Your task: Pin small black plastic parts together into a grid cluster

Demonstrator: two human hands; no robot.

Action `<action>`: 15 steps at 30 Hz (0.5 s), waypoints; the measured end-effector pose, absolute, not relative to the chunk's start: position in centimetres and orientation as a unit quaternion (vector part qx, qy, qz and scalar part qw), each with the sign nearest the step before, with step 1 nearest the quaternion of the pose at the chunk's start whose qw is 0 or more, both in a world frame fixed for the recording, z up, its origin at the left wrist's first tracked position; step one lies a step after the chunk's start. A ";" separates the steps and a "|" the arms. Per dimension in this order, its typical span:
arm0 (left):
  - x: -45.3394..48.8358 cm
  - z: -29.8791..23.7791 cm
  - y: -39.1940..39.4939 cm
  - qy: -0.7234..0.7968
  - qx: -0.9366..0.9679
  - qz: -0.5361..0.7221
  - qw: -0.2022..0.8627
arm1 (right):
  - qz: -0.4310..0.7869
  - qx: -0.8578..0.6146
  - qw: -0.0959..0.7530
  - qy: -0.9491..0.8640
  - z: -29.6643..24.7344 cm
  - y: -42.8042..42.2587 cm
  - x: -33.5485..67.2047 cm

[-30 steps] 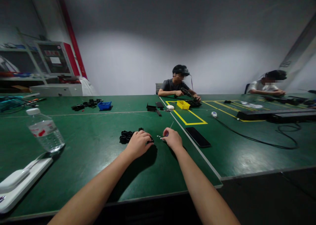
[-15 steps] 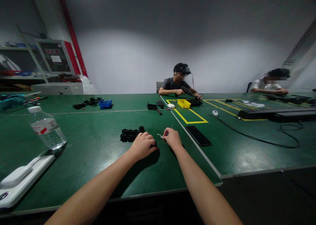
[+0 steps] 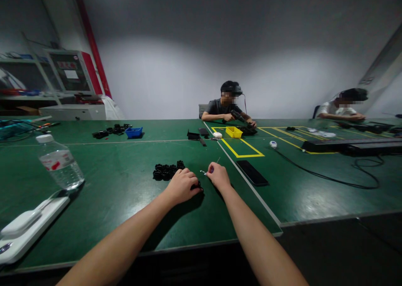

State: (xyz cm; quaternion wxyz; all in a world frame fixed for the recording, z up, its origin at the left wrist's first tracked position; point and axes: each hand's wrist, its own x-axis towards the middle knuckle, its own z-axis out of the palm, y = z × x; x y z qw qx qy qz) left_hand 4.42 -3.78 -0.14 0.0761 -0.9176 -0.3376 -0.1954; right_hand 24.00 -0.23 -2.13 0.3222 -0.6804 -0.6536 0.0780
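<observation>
My left hand rests on the green table, fingers curled over a small black part that shows at its fingertips. My right hand is closed in a pinch on a small tool with a purple handle and a thin metal tip, just right of the left hand. A cluster of several small black parts lies on the table just beyond my left hand.
A black phone lies right of my hands. A water bottle and a white device sit at left. Farther off are a blue bin, a yellow bin, cables, and two seated people at the far side.
My left hand has slid slightly right and nearer, uncovering more of the black parts cluster. The right hand has barely moved.
</observation>
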 end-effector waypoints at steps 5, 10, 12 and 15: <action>4.5 0.1 -4.1 -0.328 -0.921 -0.199 0.065 | 0.075 -0.681 0.326 -0.651 -2.1 -0.3 23.9; 4.4 0.2 -4.1 -0.327 -0.921 -0.201 0.063 | 0.060 -0.691 0.332 -0.640 -1.9 -0.6 23.6; 4.4 0.1 -4.1 -0.329 -0.920 -0.201 0.064 | 0.050 -0.697 0.331 -0.635 -1.7 -0.7 23.5; 4.4 0.1 -4.0 -0.329 -0.921 -0.200 0.067 | 0.053 -0.706 0.320 -0.630 -1.6 -0.8 23.5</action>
